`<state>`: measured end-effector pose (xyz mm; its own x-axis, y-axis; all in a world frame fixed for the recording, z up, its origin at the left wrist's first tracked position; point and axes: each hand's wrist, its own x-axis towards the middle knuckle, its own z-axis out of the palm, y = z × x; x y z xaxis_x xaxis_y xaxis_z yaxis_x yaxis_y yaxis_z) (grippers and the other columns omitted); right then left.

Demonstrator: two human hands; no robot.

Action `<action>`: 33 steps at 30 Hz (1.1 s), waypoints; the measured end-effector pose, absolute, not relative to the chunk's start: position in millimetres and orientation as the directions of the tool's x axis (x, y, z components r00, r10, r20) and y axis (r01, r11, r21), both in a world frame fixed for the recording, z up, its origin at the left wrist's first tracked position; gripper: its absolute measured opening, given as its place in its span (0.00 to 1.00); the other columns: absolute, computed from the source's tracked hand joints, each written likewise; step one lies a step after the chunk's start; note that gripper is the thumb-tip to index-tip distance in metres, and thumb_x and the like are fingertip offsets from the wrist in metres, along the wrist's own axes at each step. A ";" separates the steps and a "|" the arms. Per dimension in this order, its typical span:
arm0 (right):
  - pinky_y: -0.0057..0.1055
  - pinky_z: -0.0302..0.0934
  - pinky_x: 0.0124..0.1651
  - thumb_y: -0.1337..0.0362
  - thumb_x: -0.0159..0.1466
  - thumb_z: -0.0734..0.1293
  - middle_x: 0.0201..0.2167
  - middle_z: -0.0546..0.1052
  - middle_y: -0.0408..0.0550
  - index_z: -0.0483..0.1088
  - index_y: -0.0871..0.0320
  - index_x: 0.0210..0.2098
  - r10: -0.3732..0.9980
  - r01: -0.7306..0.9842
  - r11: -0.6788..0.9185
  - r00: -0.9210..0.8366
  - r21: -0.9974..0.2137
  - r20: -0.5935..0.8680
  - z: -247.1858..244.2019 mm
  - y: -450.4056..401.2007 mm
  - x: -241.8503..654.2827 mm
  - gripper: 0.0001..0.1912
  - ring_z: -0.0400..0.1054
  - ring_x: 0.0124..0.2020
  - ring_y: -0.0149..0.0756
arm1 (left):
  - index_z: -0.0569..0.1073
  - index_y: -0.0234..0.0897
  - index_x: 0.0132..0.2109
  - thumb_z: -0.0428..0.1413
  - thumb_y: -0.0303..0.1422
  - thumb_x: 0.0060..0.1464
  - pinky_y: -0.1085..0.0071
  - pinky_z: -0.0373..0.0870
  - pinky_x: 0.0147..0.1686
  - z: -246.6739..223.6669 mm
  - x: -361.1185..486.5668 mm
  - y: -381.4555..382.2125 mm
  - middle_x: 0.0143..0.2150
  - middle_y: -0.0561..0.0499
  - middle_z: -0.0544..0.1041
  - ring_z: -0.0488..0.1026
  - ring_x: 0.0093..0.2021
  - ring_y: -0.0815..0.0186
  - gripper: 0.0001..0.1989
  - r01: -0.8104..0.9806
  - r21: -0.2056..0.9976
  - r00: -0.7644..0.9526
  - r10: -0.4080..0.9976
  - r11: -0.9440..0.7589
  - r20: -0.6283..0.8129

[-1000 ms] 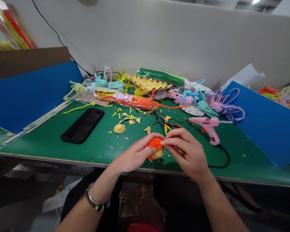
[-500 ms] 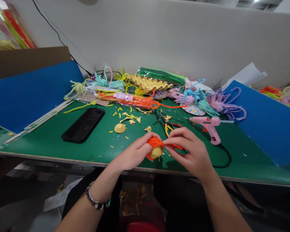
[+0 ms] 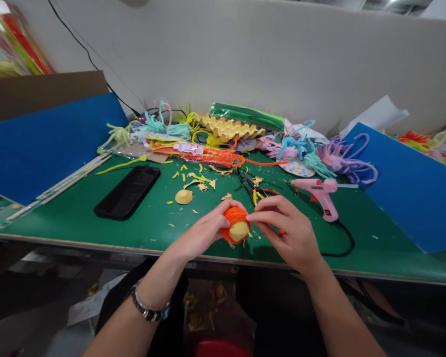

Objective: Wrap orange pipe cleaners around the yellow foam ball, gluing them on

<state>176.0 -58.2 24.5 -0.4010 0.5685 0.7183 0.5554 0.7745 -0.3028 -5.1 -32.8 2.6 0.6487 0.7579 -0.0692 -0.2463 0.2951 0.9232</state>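
Near the table's front edge, my left hand (image 3: 211, 227) is closed around a pale yellow egg-carton cup (image 3: 239, 231). Rows of orange pipe cleaner (image 3: 235, 215) are wound about the cup's side. The fingers of my right hand (image 3: 288, 229) pinch at the right side of the winding, on the orange pipe cleaner; part of its strand shows under that hand. Just behind my right hand lie pliers (image 3: 260, 191) with red and yellow handles. A second egg-carton cup (image 3: 184, 197) sits on the table to the left.
A pink glue gun (image 3: 322, 194) with a black cord lies right. A black phone (image 3: 128, 192) rests left. Yellow scraps (image 3: 202, 186) are scattered mid-table. Bundled pipe cleaners (image 3: 204, 153) and an egg carton (image 3: 228, 128) line the back. Blue boards (image 3: 405, 193) flank the green table.
The wrapped cup has turned slightly in my left hand, and the orange strand lies closer against it. My right fingers have moved a little left, up to the winding.
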 end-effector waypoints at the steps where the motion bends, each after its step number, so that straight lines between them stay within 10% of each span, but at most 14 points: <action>1: 0.24 0.64 0.33 0.73 0.61 0.62 0.32 0.68 0.46 0.72 0.55 0.35 0.574 0.554 0.772 -0.398 -0.311 0.716 24.7 -58.0 176.0 0.09 0.66 0.33 0.28 | 0.66 0.41 0.43 0.47 0.28 0.44 0.72 0.62 0.40 2.1 -4.8 -33.0 0.44 0.53 0.68 0.66 0.40 0.68 0.15 -0.254 0.922 0.652 0.756 0.293 -0.061; 7: 0.25 0.64 0.34 0.74 0.61 0.62 0.32 0.69 0.45 0.71 0.55 0.33 0.600 0.544 0.753 -0.338 -0.370 0.725 27.3 -58.2 175.7 0.09 0.66 0.33 0.28 | 0.64 0.40 0.50 0.48 0.38 0.52 0.66 0.65 0.42 3.1 0.2 -36.2 0.46 0.47 0.71 0.71 0.41 0.63 0.18 -0.305 0.908 0.696 0.718 0.289 0.005; 12: 0.25 0.64 0.36 0.74 0.60 0.62 0.31 0.70 0.45 0.70 0.57 0.33 0.625 0.562 0.730 -0.321 -0.388 0.711 27.6 -58.4 177.1 0.08 0.66 0.34 0.29 | 0.55 0.40 0.58 0.41 0.52 0.55 0.73 0.63 0.23 6.4 1.8 -38.0 0.30 0.52 0.71 0.71 0.23 0.68 0.29 -0.180 0.942 0.779 0.625 0.284 -0.040; 33: 0.27 0.64 0.35 0.72 0.61 0.62 0.31 0.69 0.45 0.71 0.55 0.34 0.611 0.562 0.742 -0.342 -0.367 0.714 29.7 -59.6 175.5 0.08 0.66 0.33 0.30 | 0.58 0.41 0.53 0.42 0.37 0.57 0.68 0.67 0.35 3.6 -1.9 -39.9 0.43 0.50 0.66 0.65 0.32 0.69 0.17 -0.089 0.996 0.740 0.671 0.031 0.045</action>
